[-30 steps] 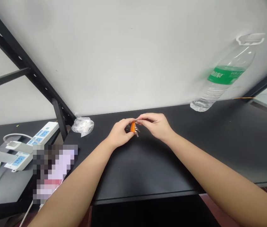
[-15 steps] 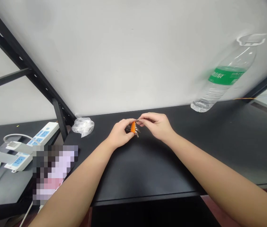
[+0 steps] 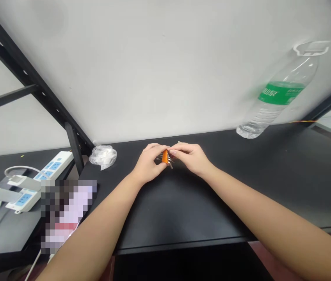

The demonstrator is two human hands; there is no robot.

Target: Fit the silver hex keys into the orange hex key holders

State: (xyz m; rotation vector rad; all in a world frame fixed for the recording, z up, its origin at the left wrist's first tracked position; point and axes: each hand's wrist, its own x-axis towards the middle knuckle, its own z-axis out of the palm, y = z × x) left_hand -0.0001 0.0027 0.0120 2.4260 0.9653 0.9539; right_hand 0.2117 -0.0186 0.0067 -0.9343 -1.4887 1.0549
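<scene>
My left hand (image 3: 149, 162) is closed around an orange holder (image 3: 164, 157), thumb below and fingers above. Slim metal hex keys (image 3: 169, 160), several of them, sit in the holder and stick out on both sides. My right hand (image 3: 191, 156) is closed in a pinch at the holder's upper right end, its fingertips close against my left fingertips. A small metal tip shows just behind the right fingers, apparently part of a hex key (image 3: 179, 142) held there; most of it is hidden by the fingers. Both hands are low over the black table (image 3: 180, 210).
A large water bottle (image 3: 281, 93) with a green label stands at the back right by the wall. Crumpled clear plastic (image 3: 103, 156) lies at the back left. Further left are a white power strip (image 3: 56, 166) with plugs and cables, and a black metal frame (image 3: 33, 80).
My right hand has shifted slightly left and down, closer to the holder, and its fingers have flattened. A metal tip now shows behind them. My left hand keeps its hold almost unmoved.
</scene>
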